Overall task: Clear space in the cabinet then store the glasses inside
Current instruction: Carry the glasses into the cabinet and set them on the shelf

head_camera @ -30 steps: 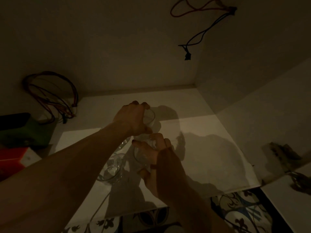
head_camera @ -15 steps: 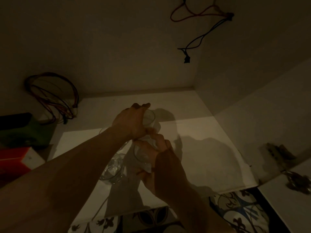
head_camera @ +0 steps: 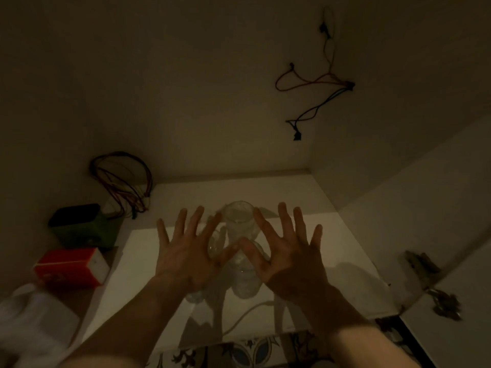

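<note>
Clear glasses stand grouped on the white cabinet shelf (head_camera: 332, 243). One upright glass (head_camera: 240, 221) shows between my two hands, and a nearer glass (head_camera: 243, 280) stands just below it. More glass (head_camera: 214, 243) is partly hidden behind my left hand. My left hand (head_camera: 188, 256) hovers over the group with fingers spread wide and holds nothing. My right hand (head_camera: 289, 253) is spread the same way to the right, thumb near my left thumb, and also holds nothing.
At the left stand a red box (head_camera: 71, 269) and a green and black box (head_camera: 82, 227), with a coil of coloured wires (head_camera: 125, 181) behind. Loose wires (head_camera: 316, 86) hang on the back wall. A hinge (head_camera: 422, 261) sits on the right side. A white cloth or bag (head_camera: 32, 322) lies at lower left.
Both hands have let go of the glasses they gripped and pulled back with fingers spread. The camera has moved back, so more of the cabinet's left side shows.
</note>
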### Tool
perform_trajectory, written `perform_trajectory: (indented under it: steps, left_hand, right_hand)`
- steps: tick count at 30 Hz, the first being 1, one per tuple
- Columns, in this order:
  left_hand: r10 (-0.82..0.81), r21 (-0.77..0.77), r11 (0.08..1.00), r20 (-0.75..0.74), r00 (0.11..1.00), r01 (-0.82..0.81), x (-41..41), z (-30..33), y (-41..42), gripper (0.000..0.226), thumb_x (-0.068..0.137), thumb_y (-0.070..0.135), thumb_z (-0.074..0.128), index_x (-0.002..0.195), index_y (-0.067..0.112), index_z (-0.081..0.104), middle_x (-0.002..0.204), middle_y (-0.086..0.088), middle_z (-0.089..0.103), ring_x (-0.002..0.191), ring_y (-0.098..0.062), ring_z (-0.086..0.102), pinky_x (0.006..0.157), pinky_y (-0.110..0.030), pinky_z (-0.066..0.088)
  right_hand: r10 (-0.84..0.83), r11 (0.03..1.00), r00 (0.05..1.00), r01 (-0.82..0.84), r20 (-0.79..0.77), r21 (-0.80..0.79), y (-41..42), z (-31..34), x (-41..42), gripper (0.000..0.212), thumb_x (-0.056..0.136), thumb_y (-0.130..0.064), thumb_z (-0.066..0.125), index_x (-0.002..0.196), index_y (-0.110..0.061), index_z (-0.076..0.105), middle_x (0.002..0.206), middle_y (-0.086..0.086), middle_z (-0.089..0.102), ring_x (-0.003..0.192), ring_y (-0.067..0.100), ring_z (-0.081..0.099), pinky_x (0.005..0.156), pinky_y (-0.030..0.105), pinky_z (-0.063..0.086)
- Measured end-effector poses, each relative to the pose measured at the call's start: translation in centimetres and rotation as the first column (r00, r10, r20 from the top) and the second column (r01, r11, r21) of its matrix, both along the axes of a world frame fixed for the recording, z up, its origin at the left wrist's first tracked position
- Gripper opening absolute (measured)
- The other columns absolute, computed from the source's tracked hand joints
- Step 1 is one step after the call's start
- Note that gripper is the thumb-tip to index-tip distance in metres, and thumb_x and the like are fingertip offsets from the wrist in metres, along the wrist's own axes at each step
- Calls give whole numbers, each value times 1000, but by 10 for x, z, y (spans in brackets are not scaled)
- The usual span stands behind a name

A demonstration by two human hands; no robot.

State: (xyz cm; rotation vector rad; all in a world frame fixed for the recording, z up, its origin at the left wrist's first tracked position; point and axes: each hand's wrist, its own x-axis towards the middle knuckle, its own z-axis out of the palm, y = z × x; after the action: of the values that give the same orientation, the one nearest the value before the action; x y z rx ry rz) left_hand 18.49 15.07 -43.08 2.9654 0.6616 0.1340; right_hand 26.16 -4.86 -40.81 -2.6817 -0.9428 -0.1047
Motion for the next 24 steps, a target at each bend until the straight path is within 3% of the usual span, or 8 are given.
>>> perform_trajectory:
  steps: [7, 16, 20, 24]
  left_hand:
    - [112, -21, 994, 14, 994, -112, -46, 5, -22, 94, 66, 99, -6, 149, 58, -13, 164, 13, -21, 149, -21, -29, 112, -64, -20]
    - [84, -44, 995, -72, 994, -87, -85, 29, -54, 90, 67, 97, -7, 146, 56, -24, 162, 12, -26, 147, -22, -32, 112, -64, -20]
    - [68, -54, 995, -177, 982, -79, -119, 66, -78, 87, 69, 94, -9, 145, 55, -28, 162, 12, -27, 148, -22, -30, 112, -64, -18]
    - [38, -98, 993, -213, 976, -61, -146, 129, -101, 83, 77, 91, 7, 143, 56, -29, 164, 9, -23, 151, -23, -23, 114, -65, -13]
  right_hand:
    - [-26, 994, 1000, 25, -8, -108, -9, 19, -17, 85, 75, -89, -14, 153, -53, -16, 168, 2, -22, 152, 32, -25, 116, 70, -8]
    - [-24, 985, 992, 2, -124, -171, -16, 31, -46, 84, 74, -90, -14, 148, -54, -24, 167, 1, -25, 152, 32, -25, 114, 71, -13]
    - [-38, 963, 973, -25, -227, -269, -41, 69, -81, 82, 74, -90, -13, 146, -55, -30, 165, 0, -30, 151, 31, -28, 114, 70, -16]
    - [-76, 944, 951, -28, -299, -329, -62, 135, -113, 81, 77, -87, -11, 149, -54, -24, 165, 2, -30, 151, 31, -27, 115, 70, -13]
